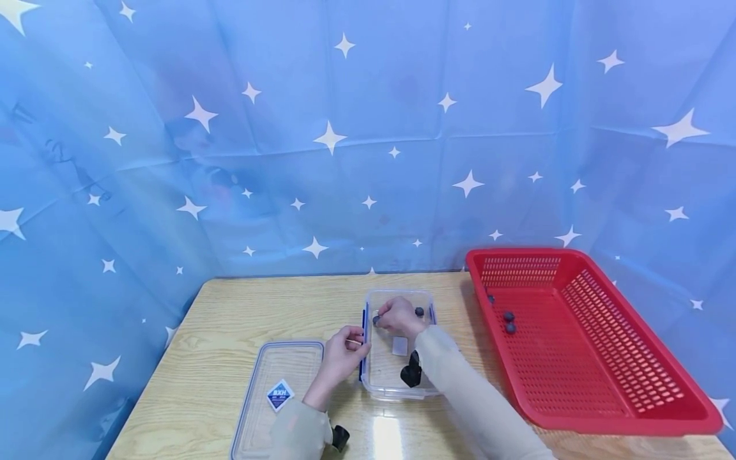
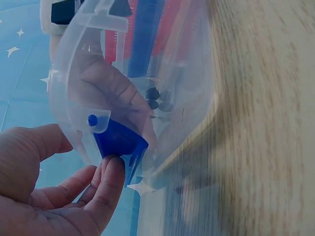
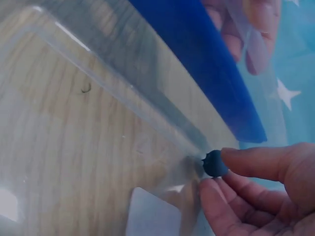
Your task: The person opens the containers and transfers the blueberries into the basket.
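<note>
A clear plastic food container (image 1: 397,391) with blue side latches stands on the table. My right hand (image 1: 398,315) reaches inside it and pinches a blueberry (image 3: 214,163) between thumb and fingers, near a corner of the base. Another blueberry (image 1: 419,312) lies at the container's far right. A pale square (image 1: 400,345) shows at its base. My left hand (image 1: 342,355) is at the container's left side, fingers loosely bent, with fingertips right at the blue latch (image 2: 120,137).
Left of the container lies its clear lid (image 1: 299,370) with a blue diamond label. A large red basket (image 1: 569,345) stands at the right, with a few blueberries (image 1: 509,317) near its left wall. Behind the table hangs a blue star-patterned curtain (image 1: 402,96).
</note>
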Available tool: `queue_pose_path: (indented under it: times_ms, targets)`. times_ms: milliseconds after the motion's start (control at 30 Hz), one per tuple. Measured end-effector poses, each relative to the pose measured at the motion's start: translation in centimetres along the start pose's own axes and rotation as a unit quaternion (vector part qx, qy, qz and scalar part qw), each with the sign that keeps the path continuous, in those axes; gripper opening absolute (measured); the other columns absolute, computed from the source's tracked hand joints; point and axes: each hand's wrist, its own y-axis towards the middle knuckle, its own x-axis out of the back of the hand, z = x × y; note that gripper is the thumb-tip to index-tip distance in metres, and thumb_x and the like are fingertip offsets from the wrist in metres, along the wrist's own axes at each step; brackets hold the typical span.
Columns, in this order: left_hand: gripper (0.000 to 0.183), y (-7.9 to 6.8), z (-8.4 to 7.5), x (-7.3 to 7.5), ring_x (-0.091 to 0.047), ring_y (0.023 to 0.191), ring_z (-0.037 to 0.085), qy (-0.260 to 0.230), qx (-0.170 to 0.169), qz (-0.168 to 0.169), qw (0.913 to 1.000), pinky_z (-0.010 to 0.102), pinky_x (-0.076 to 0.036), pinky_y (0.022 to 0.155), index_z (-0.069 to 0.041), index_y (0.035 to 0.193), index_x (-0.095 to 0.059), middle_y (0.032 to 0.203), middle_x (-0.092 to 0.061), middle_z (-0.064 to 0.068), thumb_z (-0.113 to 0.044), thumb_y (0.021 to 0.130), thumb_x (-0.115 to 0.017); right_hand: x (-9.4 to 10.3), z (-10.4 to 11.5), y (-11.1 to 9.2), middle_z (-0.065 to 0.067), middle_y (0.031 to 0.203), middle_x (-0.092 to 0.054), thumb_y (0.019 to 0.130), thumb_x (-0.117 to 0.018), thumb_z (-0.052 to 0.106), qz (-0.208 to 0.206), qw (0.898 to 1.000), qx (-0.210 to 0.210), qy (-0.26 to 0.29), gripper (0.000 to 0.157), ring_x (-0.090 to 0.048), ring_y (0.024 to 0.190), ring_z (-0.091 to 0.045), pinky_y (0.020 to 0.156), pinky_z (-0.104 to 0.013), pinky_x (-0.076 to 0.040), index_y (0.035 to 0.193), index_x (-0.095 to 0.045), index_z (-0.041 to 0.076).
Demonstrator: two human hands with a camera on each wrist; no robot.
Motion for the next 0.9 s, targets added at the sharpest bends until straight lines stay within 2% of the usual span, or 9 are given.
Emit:
queue_pose_path:
  times_ms: [267, 433, 533, 767, 900]
  targets:
    - [0.023, 0.0, 0.0, -0.1, -0.059, 0.071, 0.017, -0.004, 0.001, 0.003, 1.0, 0.021, -0.049, 0.062, 0.008, 0.1, -0.06, 0.087, -0.063, 0.013, 0.001, 0.079, -0.067, -0.7, -0.5, 0.9, -0.003, 0.066, -0.059, 0.073, -0.076, 0.002, -0.02, 0.999, -0.021, -0.045, 0.011, -0.053, 0.052, -0.012, 0.049, -0.024, -0.046, 0.08, -0.067, 0.002]
    - [0.023, 0.1, 0.2, -0.1, -0.059, 0.071, 0.017, -0.005, 0.004, 0.002, 1.0, 0.02, -0.049, 0.062, 0.008, 0.1, -0.06, 0.086, -0.063, 0.014, 0.002, 0.079, -0.067, -0.8, -0.3, 0.9, -0.003, 0.062, -0.059, 0.072, -0.075, 0.001, -0.022, 0.998, -0.02, -0.053, 0.01, -0.054, 0.05, -0.013, 0.048, -0.024, -0.046, 0.077, -0.067, 0.003]
    - [0.023, 0.0, 0.2, -0.1, -0.059, 0.071, 0.017, -0.006, 0.002, 0.003, 1.0, 0.021, -0.049, 0.062, 0.008, 0.1, -0.06, 0.087, -0.063, 0.014, 0.001, 0.079, -0.067, -0.6, -0.2, 0.5, -0.004, 0.063, -0.06, 0.073, -0.073, 0.0, -0.021, 0.999, -0.02, -0.039, 0.009, -0.057, 0.054, -0.016, 0.049, -0.025, -0.047, 0.079, -0.067, 0.003]
    - [0.023, -0.1, 0.2, -0.1, -0.058, 0.071, 0.017, 0.003, -0.002, -0.001, 1.0, 0.02, -0.048, 0.062, 0.007, 0.1, -0.06, 0.086, -0.062, 0.013, 0.0, 0.079, -0.068, 1.5, 1.2, -0.3, -0.007, 0.076, -0.065, 0.078, -0.071, 0.005, -0.024, 1.0, 0.015, 0.0, 0.009, -0.063, 0.071, -0.025, 0.062, -0.031, -0.052, 0.085, -0.068, 0.0]
    - [0.023, 0.0, 0.2, -0.1, -0.058, 0.07, 0.016, 0.003, -0.003, -0.003, 1.0, 0.02, -0.048, 0.061, 0.008, 0.1, -0.06, 0.086, -0.062, 0.013, 0.0, 0.079, -0.068, 3.2, 2.2, -0.7, -0.009, 0.084, -0.066, 0.081, -0.07, 0.008, -0.036, 0.999, 0.012, 0.025, 0.016, -0.064, 0.085, -0.032, 0.076, -0.039, -0.053, 0.094, -0.067, -0.001]
